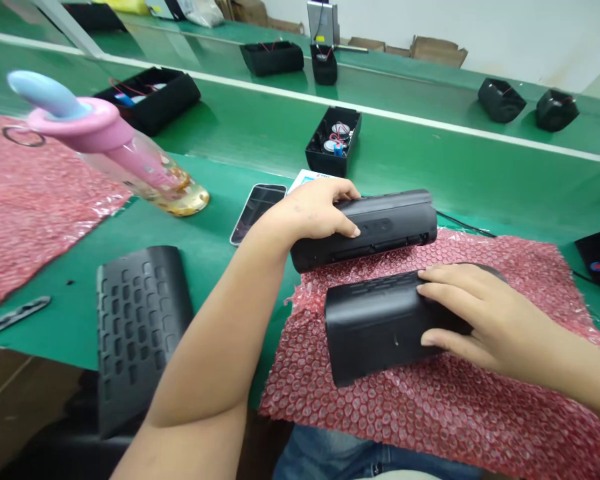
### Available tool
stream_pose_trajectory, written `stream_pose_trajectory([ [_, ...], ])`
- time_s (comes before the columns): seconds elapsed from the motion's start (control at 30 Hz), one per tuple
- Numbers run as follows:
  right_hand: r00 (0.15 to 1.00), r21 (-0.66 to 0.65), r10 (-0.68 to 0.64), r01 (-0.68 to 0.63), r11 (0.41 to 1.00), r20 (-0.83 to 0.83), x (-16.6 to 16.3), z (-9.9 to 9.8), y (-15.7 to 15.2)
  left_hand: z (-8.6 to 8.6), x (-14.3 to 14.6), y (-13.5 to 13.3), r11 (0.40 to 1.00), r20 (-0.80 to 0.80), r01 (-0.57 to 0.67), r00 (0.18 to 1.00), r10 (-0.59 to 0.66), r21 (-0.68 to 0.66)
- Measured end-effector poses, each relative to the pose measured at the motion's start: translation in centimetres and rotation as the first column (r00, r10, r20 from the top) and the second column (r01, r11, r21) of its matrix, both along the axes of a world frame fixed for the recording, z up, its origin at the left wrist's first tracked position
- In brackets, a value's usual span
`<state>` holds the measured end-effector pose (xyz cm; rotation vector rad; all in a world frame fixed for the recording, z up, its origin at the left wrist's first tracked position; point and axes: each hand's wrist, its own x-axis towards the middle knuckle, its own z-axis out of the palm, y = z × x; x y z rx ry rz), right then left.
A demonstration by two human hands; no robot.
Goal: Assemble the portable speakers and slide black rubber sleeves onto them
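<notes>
Two black casings, long axes left-to-right, left fingers curled round one, right fingers clasping another

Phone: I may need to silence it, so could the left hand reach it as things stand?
Probably yes: the phone lies close beside the left hand, nothing seen on top, though that hand would likely have to leave the rear case first.

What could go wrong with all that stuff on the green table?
The holey black panel sticks out past the table edge near the left arm, so a bump might knock it off. The rear casing and front casing are close together and could scratch each other. The phone, near the left hand, might get nudged.
</notes>
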<state>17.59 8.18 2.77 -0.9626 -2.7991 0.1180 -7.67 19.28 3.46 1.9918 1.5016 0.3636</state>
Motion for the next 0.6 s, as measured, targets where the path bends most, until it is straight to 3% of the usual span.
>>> stream_pose_trajectory([
  [0.23,0.997,0.050,0.074,-0.072,0.996,-0.029,2.1,-1.7,0.0,-0.1,-0.1,0.1,1.000,0.000,0.004,1.000,-0.004,0.003],
  [0.6,0.968,0.049,0.205,-0.200,0.979,-0.144,3.1,-1.9,-0.1,0.1,-0.1,0.1,1.000,-0.017,0.005,1.000,-0.005,-0.001],
])
